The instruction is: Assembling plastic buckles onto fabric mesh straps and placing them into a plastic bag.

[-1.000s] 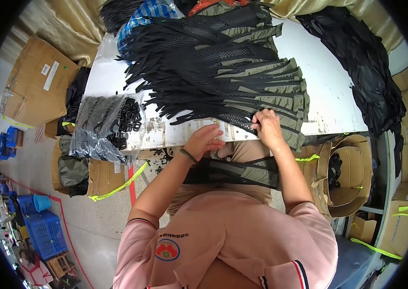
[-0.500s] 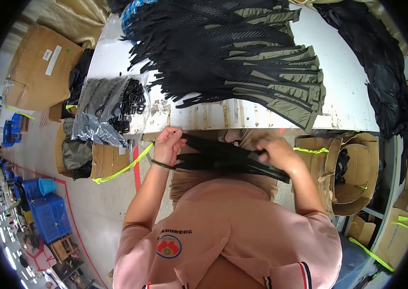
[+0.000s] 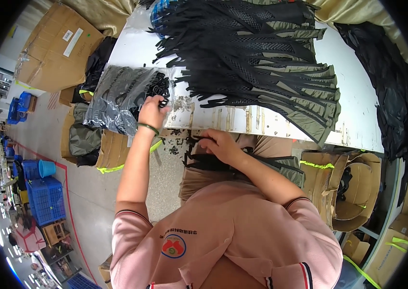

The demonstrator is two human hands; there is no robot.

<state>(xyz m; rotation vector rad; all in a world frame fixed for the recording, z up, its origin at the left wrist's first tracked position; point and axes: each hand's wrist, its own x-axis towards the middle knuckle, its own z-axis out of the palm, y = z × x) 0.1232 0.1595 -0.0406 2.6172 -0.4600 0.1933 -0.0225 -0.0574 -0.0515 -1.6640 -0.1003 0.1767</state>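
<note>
My left hand (image 3: 152, 114) is at the open end of a clear plastic bag (image 3: 117, 96) on the table's left. Its fingers are closed on a small black plastic buckle among a heap of black buckles (image 3: 158, 85) spilling from the bag. Over my lap, my right hand (image 3: 221, 145) pinches the end of a black strap (image 3: 193, 143). That strap belongs to a black and olive fabric piece (image 3: 281, 166) lying across my thighs, partly hidden under my right forearm.
A large pile of black mesh and olive fabric pieces (image 3: 242, 62) with strap ends covers the white table (image 3: 353, 91). Cardboard boxes (image 3: 317, 185) stand below on both sides. Black material (image 3: 382, 86) hangs at the right. Small black bits lie on the floor (image 3: 165, 192).
My left hand has let go of the straps and moved up to the buckles. My right hand has shifted left along the fabric piece to a strap end.
</note>
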